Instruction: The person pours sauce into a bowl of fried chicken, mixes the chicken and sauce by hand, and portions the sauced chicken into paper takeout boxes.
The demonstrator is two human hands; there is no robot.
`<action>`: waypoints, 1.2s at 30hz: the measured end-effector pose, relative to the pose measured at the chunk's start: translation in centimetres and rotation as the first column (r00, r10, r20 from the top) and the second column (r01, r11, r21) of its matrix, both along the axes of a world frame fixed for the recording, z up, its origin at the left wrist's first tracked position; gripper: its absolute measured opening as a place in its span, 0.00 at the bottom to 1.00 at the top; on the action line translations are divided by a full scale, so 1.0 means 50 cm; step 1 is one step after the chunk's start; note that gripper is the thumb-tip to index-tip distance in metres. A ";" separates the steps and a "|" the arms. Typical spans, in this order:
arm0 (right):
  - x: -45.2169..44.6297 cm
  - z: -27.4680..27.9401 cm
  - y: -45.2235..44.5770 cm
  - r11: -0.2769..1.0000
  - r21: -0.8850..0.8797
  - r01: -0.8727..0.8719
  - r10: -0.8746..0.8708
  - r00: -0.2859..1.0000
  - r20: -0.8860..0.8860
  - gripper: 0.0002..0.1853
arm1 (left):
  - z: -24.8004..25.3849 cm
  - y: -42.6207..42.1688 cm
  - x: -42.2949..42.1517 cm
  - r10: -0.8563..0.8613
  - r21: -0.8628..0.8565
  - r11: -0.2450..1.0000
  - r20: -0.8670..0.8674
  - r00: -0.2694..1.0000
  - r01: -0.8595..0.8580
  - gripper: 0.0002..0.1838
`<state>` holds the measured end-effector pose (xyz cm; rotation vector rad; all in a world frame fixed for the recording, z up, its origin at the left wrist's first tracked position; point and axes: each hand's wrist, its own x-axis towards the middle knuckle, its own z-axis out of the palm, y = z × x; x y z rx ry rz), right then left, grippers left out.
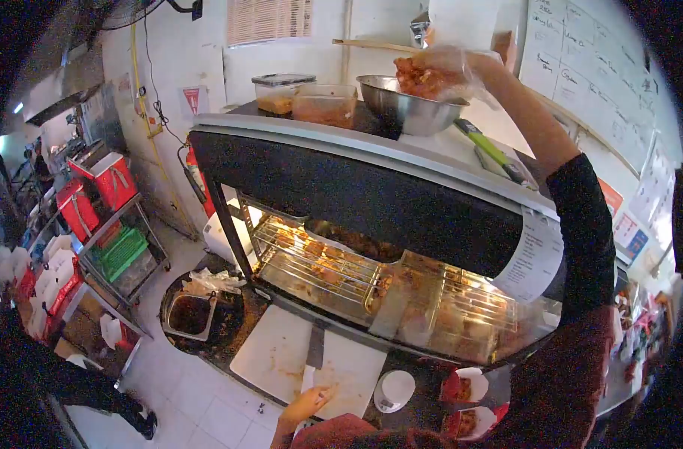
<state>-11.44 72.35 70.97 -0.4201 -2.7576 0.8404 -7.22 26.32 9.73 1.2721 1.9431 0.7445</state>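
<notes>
My right hand (465,67), in a clear plastic glove, grips a clump of reddish, sauce-coated food (424,78) over a steel mixing bowl (412,112) on top of the heated display cabinet. What kind of food it is, I cannot make out. Down at the white cutting board (278,352), my left hand (308,404) lies by the handle end of a knife (315,348), fingers loosely stretched out. The knife rests on the board, which has brown smears and crumbs. Two clear plastic tubs, one lidded (282,91) and one with reddish food (325,106), stand left of the bowl.
Lit wire racks with food (319,262) fill the display cabinet. A small round white scale (394,391) and red-and-white food boxes (467,385) stand right of the board. A metal pan of dark sauce (190,314) is left. Green-handled tongs (484,142) lie atop the cabinet. Another person's leg (95,385) shows lower left.
</notes>
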 end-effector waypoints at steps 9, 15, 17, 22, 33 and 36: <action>0.066 -0.009 -0.045 0.999 0.046 0.020 -0.005 0.949 -0.314 0.17 | -0.100 0.062 0.001 -0.220 0.118 0.960 -0.239 0.946 0.254 0.21; 0.300 -0.075 -0.205 0.976 0.210 0.055 0.070 0.837 -0.543 0.16 | -0.023 0.129 0.052 -0.424 0.065 0.889 -0.255 0.869 0.453 0.21; 0.442 -0.148 -0.274 0.967 0.223 0.121 0.027 0.826 -0.563 0.15 | -0.045 0.126 0.072 -0.549 0.020 0.808 -0.334 0.766 0.588 0.21; 0.811 -0.413 -0.438 0.874 0.014 0.486 -0.434 0.793 -0.428 0.14 | 0.023 0.114 0.146 -0.817 -0.082 0.577 -0.057 0.574 0.813 0.20; 1.322 -0.986 -0.359 0.503 0.209 0.839 -0.860 0.509 0.026 0.13 | 0.008 0.203 0.364 -0.816 -0.147 0.578 -0.116 0.567 0.802 0.18; 1.315 -1.000 -0.313 0.564 0.123 0.817 -0.817 0.530 0.226 0.13 | 0.004 0.250 0.472 -0.670 -0.120 0.720 0.139 0.729 0.684 0.17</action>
